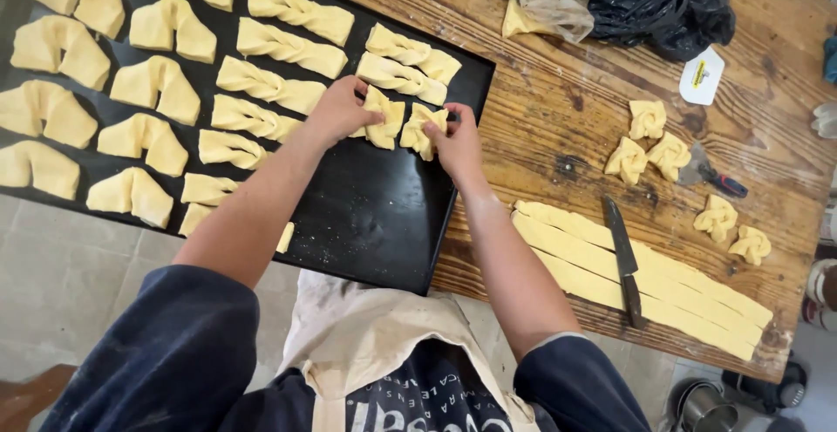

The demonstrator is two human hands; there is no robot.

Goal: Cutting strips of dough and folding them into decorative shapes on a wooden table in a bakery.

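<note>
On the black baking tray (375,223), your two hands meet at its right-hand part, each on its own piece of shaped dough. Your left hand (338,111) pinches the left twisted dough piece (384,120) between fingertips and thumb; your right hand (455,140) is closed the same way on the right twisted dough piece (425,127). Both pieces are pale yellow, smooth and matte, folded into a short knot with loose corners, and they lie just beside each other, low over or on the tray surface — contact with the tray cannot be confirmed.

Count on the wooden table (558,127) to your right: five more knotted pieces — a cluster of three (647,140) and a pair (732,230) nearer the table edge. Long flat dough strips (663,288) lie side by side at the near edge, about three or four; their seams are hard to separate. One knife (624,258) rests across the strips, blade touching them. One white card (701,75) and one small red-handled tool (717,177) lie near the cluster.

Tray contents: rows of twisted bars (270,83) in the middle and bent, horseshoe-like pieces (146,136) on the left, more than twenty in all; the near right part of the tray is bare. A black plastic bag (649,0) sits at the far table edge, with a clear bag (545,0) holding a yellow lump against it.
</note>
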